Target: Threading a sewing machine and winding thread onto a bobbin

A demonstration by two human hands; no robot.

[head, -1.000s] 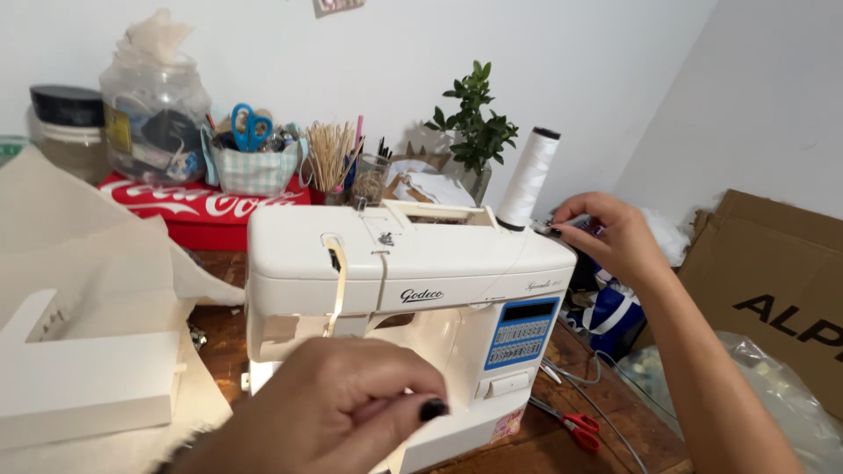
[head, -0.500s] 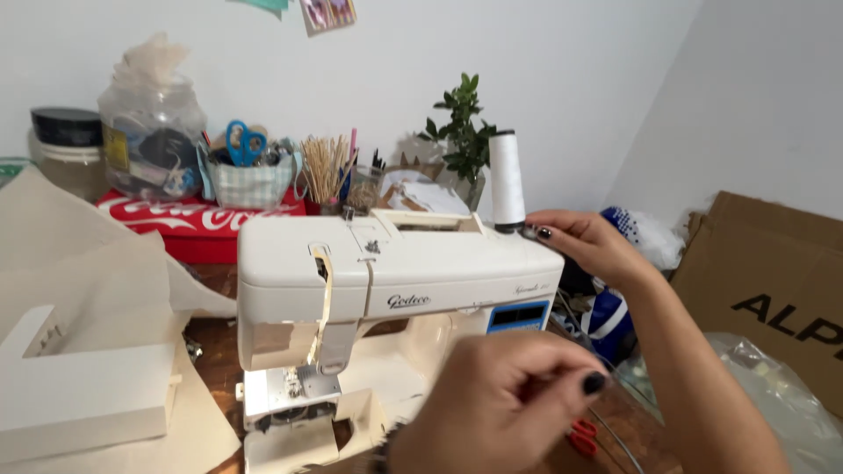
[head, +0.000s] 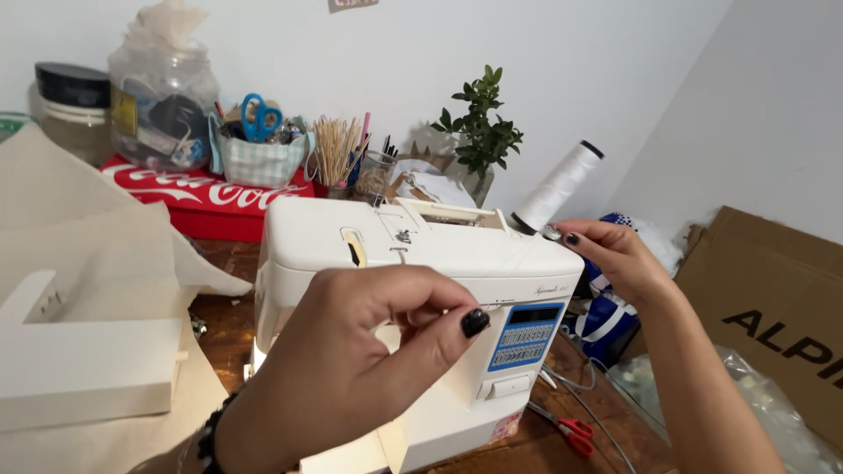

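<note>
1. I see my left hand [head: 351,360] pinched shut in front of the white sewing machine [head: 413,307]; whatever thread the grip holds is too fine for me to tell
2. My right hand [head: 610,254] grasps a small metal piece at the machine's far right top corner, touching the base of the tilted white thread cone [head: 558,186]
3. A hard pull could tip the cone off, I judge
4. The red scissors [head: 571,430] lie on the tabletop near right, where loose thread could snag
</note>
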